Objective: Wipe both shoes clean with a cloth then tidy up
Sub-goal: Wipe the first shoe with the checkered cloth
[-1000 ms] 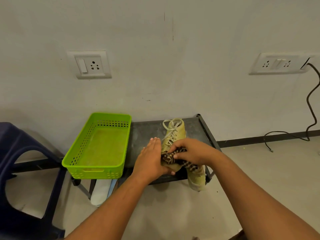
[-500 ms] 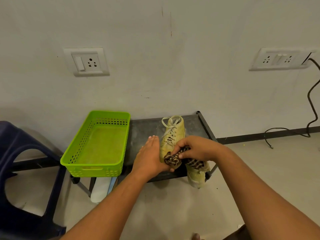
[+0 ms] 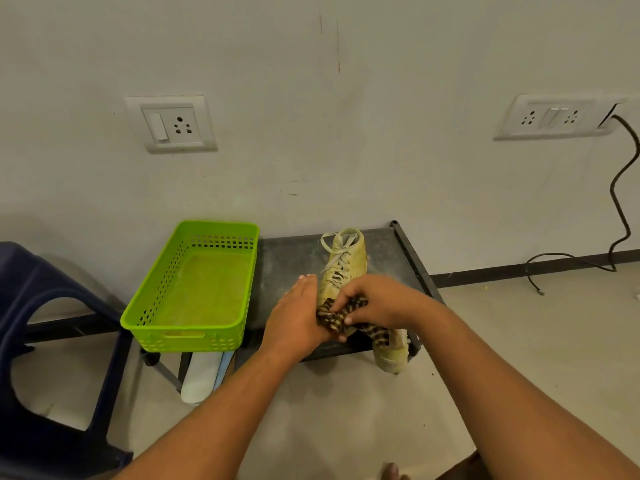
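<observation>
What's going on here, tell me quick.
A person is cleaning a pale yellow shoe on a low dark table. The left hand steadies the shoe's side while the right hand presses a checked cloth against its toe end. A second shoe hangs off the table's front edge, below the right hand. The green basket beside them holds nothing.

Toe of the pale yellow lace-up canvas shoe (image 3: 341, 268) on the dark metal rack (image 3: 291, 261) hidden under the checked brown-and-black cloth (image 3: 334, 315) and right hand (image 3: 377, 301). Second pale shoe (image 3: 393, 355), at the rack's front right corner, mostly covered by cloth. White object (image 3: 199, 379) under the rack: identity unclear. Dark blue plastic stool (image 3: 41, 341), left of the rack, cut by frame edge.
</observation>
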